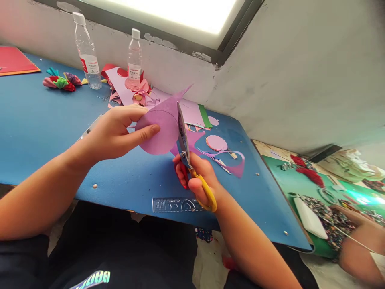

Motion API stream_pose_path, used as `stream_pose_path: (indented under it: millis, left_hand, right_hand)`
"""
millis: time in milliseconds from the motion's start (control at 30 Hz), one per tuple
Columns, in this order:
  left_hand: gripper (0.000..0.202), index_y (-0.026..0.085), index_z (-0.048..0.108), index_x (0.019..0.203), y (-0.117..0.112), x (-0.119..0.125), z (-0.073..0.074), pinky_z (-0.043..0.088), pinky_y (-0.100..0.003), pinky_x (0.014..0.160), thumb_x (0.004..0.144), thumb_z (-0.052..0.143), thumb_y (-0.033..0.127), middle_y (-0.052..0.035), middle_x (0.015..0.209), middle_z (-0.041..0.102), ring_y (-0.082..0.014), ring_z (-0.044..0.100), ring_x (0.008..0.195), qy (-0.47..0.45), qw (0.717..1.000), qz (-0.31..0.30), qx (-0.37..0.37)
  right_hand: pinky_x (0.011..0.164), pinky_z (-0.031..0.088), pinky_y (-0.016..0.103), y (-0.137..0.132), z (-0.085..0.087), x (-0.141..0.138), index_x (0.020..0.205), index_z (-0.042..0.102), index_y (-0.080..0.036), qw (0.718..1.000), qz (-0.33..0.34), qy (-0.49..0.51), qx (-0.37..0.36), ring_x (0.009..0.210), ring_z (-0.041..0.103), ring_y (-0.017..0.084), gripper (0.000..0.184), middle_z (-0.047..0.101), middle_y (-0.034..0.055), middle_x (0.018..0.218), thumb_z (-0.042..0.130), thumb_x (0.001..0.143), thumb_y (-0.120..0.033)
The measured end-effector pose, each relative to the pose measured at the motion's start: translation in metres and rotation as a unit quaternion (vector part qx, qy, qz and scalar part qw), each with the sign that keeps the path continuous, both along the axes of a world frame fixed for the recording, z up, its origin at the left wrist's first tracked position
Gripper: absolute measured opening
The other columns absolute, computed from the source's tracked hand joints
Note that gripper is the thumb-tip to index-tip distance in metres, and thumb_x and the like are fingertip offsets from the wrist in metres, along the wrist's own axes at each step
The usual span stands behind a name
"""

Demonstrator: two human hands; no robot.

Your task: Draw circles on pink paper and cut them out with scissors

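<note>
My left hand (120, 130) pinches a piece of purple paper (161, 134), thumb on the front and fingers behind. A drawn curve runs across the paper; its lower edge is rounded and a pointed flap rises to the upper right. My right hand (201, 172) grips scissors (183, 140) with one yellow and one red handle. Their blades point upward at the right edge of the paper, and I cannot tell how far apart they are. Below and right of the paper, a curled purple offcut (237, 162) lies near cut pink-purple circles (216, 143).
Two water bottles (134, 60) stand by the wall among pink and red paper scraps (117, 86). A clear ruler (171, 204) lies at the blue table's (120, 180) front edge. Colourful fabric pieces (61, 81) sit at the left. Another person's arm (355, 218) shows at the green table (279, 164).
</note>
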State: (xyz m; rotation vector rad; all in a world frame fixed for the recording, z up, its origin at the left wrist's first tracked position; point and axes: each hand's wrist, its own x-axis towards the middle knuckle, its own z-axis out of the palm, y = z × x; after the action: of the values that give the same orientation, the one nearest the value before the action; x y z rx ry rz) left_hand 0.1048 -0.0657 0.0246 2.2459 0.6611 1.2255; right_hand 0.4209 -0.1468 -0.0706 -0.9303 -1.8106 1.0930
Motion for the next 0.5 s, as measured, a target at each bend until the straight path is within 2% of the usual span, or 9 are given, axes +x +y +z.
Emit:
stream_pose_path:
  millis: [200,333,500]
  left_hand:
    - [0.036,0.028,0.07,0.082,0.003,-0.004,-0.001,0.05,-0.041,0.069,0.112,0.084,0.041,-0.0011,0.077,0.071,-0.0226,0.06,0.075,0.022,1.0,-0.006,0.018]
    - [0.035,0.031,0.074,0.083,0.012,-0.008,-0.003,0.053,-0.044,0.068,0.114,0.083,0.044,-0.0012,0.077,0.075,-0.0248,0.064,0.077,0.033,0.998,-0.025,0.046]
    - [0.037,0.031,0.077,0.086,0.014,-0.008,-0.003,0.056,-0.043,0.068,0.116,0.083,0.051,-0.0003,0.076,0.075,-0.0242,0.065,0.077,0.021,0.999,-0.033,0.034]
  right_hand:
    - [0.052,0.049,0.031,0.001,0.0,0.002,0.138,0.077,-0.025,1.0,0.018,0.001,0.002,0.064,0.06,0.019,0.1,0.066,-0.0017,0.087,0.077,0.098,-0.116]
    - [0.051,0.048,0.032,0.0,0.002,0.004,0.138,0.078,-0.027,1.0,0.011,-0.022,-0.002,0.064,0.061,0.02,0.1,0.068,0.0,0.089,0.076,0.097,-0.118]
    - [0.05,0.047,0.03,0.001,-0.001,0.004,0.139,0.079,-0.026,0.999,0.022,0.009,0.025,0.063,0.059,0.019,0.091,0.069,-0.0007,0.087,0.08,0.104,-0.109]
